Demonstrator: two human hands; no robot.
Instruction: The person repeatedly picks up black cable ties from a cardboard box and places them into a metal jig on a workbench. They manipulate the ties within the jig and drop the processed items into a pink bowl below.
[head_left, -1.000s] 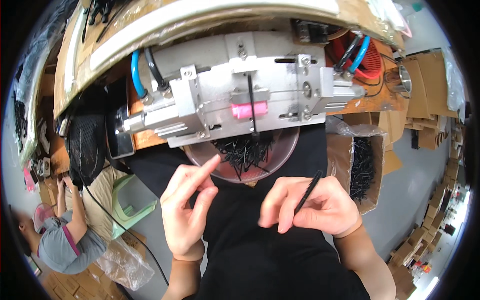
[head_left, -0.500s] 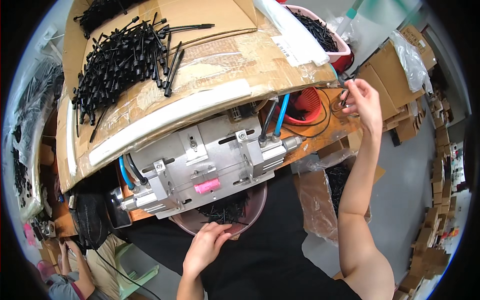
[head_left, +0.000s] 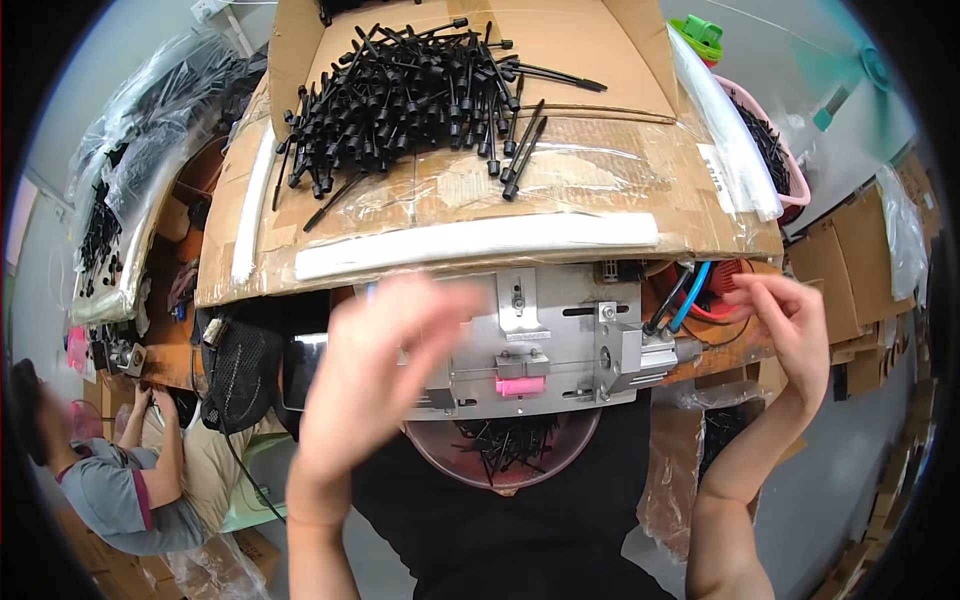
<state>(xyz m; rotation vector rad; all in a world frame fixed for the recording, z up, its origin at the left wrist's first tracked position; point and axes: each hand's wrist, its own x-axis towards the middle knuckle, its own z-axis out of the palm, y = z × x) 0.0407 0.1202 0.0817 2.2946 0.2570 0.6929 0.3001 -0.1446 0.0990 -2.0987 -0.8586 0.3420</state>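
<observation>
My left hand [head_left: 375, 370], smeared by motion, is raised in front of the left part of the metal fixture [head_left: 570, 320] and hides much of it. A gap shows between its thumb and fingers, but their grip is unclear. Past the fixture's right end, my right hand [head_left: 790, 325] is beside the red basket [head_left: 722, 306]; its fingertips are drawn together, and anything between them is too small to make out. A pink block [head_left: 520, 386] sits at the fixture's front. Beneath it, a pinkish bowl [head_left: 575, 460] holds black thin pieces [head_left: 505, 445].
Black rods with thick ends [head_left: 410, 105] lie heaped on the cardboard [head_left: 620, 165] above the fixture. Blue and black hoses [head_left: 692, 295] rise at the right. A pink basket [head_left: 790, 170] stands far right, an open carton [head_left: 675, 460] below. Another person [head_left: 135, 480] sits at left.
My left hand has risen from the bowl to the fixture's left part. My right hand has come nearer, and the black rod it held no longer shows. The whole view has turned and shifted.
</observation>
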